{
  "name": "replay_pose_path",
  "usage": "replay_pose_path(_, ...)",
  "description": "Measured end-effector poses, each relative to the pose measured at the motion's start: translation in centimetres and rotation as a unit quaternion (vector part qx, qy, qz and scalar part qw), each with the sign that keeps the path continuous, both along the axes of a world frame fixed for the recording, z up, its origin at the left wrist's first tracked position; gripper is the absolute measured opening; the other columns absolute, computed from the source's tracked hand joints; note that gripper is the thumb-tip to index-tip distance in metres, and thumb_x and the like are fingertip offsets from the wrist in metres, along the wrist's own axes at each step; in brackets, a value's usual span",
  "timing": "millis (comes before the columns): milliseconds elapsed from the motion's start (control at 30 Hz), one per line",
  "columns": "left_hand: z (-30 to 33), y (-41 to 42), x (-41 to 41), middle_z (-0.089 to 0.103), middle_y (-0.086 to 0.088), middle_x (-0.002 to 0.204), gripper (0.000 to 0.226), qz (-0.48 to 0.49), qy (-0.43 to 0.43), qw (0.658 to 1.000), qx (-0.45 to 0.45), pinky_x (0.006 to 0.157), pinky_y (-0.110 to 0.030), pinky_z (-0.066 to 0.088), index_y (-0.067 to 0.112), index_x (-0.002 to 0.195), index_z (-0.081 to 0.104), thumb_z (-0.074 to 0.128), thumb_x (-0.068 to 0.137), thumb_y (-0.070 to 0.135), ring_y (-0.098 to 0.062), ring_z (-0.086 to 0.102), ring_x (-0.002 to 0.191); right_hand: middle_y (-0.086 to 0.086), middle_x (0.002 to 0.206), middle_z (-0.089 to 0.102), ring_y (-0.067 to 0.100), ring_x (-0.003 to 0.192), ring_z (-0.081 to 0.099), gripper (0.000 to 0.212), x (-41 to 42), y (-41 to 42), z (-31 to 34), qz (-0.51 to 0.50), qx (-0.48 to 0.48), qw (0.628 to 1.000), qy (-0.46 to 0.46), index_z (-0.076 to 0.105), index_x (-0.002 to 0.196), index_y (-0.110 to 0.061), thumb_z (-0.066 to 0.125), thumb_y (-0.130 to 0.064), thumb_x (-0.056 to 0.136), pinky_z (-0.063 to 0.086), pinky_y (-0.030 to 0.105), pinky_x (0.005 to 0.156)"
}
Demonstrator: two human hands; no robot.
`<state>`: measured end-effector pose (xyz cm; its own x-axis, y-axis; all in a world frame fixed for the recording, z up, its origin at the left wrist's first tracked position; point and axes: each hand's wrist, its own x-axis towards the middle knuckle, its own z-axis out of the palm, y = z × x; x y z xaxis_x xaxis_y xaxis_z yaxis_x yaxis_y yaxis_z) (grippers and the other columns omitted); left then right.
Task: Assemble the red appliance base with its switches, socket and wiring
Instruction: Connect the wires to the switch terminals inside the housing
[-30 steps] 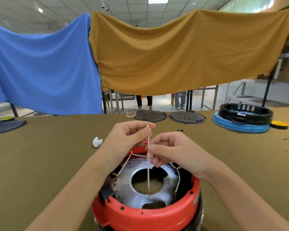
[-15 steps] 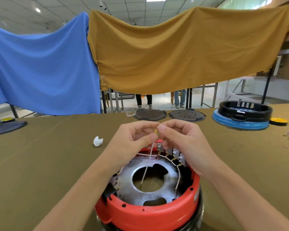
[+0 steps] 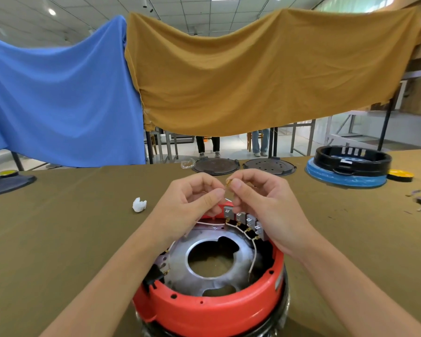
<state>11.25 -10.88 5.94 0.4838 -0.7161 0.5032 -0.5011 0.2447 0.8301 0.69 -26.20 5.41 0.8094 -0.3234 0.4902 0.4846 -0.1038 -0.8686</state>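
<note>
Both hands pinched a brass wire terminal point(image 3: 228, 183) above the red appliance base point(image 3: 209, 310), left hand point(image 3: 192, 203) meeting right hand point(image 3: 258, 203). The base sat at the bench's point(image 3: 58, 239) near edge.

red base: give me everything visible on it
The red base is a round glossy plastic ring, open side up, on the olive table near the person. Inside lies a silvery metal plate with a large central hole. Grey switches line its far rim, linked by white wires. The right hand's heel looks to rest on them.
</note>
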Motion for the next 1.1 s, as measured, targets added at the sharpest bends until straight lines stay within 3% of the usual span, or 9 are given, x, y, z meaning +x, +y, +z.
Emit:
replay_pose_path(100,0.1,0.0,-0.1,0.066,0.006,0.072,0.002,0.023,-0.029,0.999,-0.013,0.065,-0.019,0.052,0.008,0.091,0.067,0.066,0.091,0.011,-0.009,0.062,0.066,0.006,0.084,0.069,0.016,0.069,0.059,0.016,0.0,-0.1,0.1,0.031,0.039,0.999,0.002,0.074,0.097,-0.008,0.063,-0.017,0.09,0.055,0.027,0.066)
replay_pose_path(200,0.1,0.0,-0.2,0.065,0.008,0.071,0.01,0.057,-0.072,0.996,-0.023,0.063,-0.019,0.051,0.011,0.087,0.067,0.065,0.092,0.002,-0.007,0.059,0.064,0.01,0.084,0.068,0.017,0.069,0.06,0.023,0.0,-0.1,0.1,0.047,0.045,0.998,0.001,0.073,0.099,-0.003,0.068,-0.022,0.085,0.054,0.026,0.066)
replay_pose_path(367,-0.1,-0.2,-0.1,0.066,0.003,0.072,0.009,0.072,-0.098,0.992,-0.014,0.062,-0.021,0.05,0.014,0.086,0.067,0.068,0.09,0.006,-0.01,0.059,0.064,0.004,0.075,0.072,0.012,0.064,0.063,0.006,0.0,0.1,-0.1,0.002,-0.015,1.0,-0.006,0.076,0.091,-0.008,0.073,-0.01,0.086,0.054,0.021,0.063)
replay_pose_path(500,-0.3,-0.3,0.0,0.069,-0.005,0.077,0.005,0.089,-0.113,0.99,-0.016,0.06,-0.039,0.05,0.021,0.088,0.068,0.072,0.088,0.017,-0.029,0.062,0.065,0.004,0.072,0.073,0.01,0.064,0.066,0.005,0.0,0.0,-0.1,-0.001,0.001,1.0,-0.008,0.076,0.089,-0.006,0.072,-0.007,0.086,0.053,0.018,0.062)
replay_pose_path(633,-0.3,-0.3,-0.1,0.063,0.008,0.069,0.009,0.134,-0.181,0.974,-0.004,0.052,-0.021,0.039,0.026,0.087,0.069,0.072,0.09,0.018,-0.01,0.047,0.053,0.008,0.074,0.074,0.015,0.065,0.067,0.009,0.0,-0.1,-0.1,-0.005,0.006,1.0,0.001,0.077,0.09,-0.006,0.074,-0.012,0.085,0.055,0.021,0.062)
replay_pose_path(700,-0.2,-0.3,-0.2,0.06,0.013,0.066,0.008,0.146,-0.19,0.971,-0.001,0.052,-0.014,0.035,0.025,0.087,0.07,0.071,0.091,0.018,-0.003,0.041,0.051,0.005,0.072,0.074,0.015,0.064,0.068,0.008,0.0,-0.3,0.0,-0.032,-0.045,0.998,0.003,0.077,0.091,-0.008,0.075,-0.013,0.085,0.055,0.022,0.062)
replay_pose_path(800,-0.2,-0.2,-0.5,0.059,0.007,0.063,0.008,0.138,-0.197,0.971,0.012,0.052,-0.013,0.034,0.024,0.088,0.07,0.068,0.093,0.018,-0.007,0.039,0.05,-0.002,0.074,0.074,0.013,0.064,0.07,0.011,0.0,-0.7,0.2,-0.101,-0.202,0.974,0.007,0.076,0.092,-0.021,0.076,-0.013,0.085,0.059,0.027,0.064)
replay_pose_path(933,-0.1,-0.2,-0.5,0.06,-0.012,0.069,0.011,0.124,-0.187,0.974,0.024,0.053,-0.017,0.034,0.024,0.087,0.07,0.067,0.093,0.016,-0.012,0.04,0.053,-0.006,0.075,0.074,0.01,0.065,0.07,0.019,-0.2,-0.9,0.1,-0.115,-0.223,0.967,-0.033,0.076,0.09,-0.028,0.075,-0.01,0.085,0.057,0.02,0.063)
replay_pose_path(1100,-0.1,-0.2,-0.6,0.061,0.01,0.067,0.008,0.125,-0.204,0.97,0.039,0.053,-0.011,0.033,0.02,0.09,0.072,0.067,0.094,0.015,-0.003,0.039,0.049,-0.014,0.071,0.073,0.005,0.061,0.068,0.021,-0.1,-0.9,-0.1,-0.143,-0.24,0.959,-0.047,0.075,0.082,-0.031,0.074,-0.011,0.086,0.052,0.012,0.06)
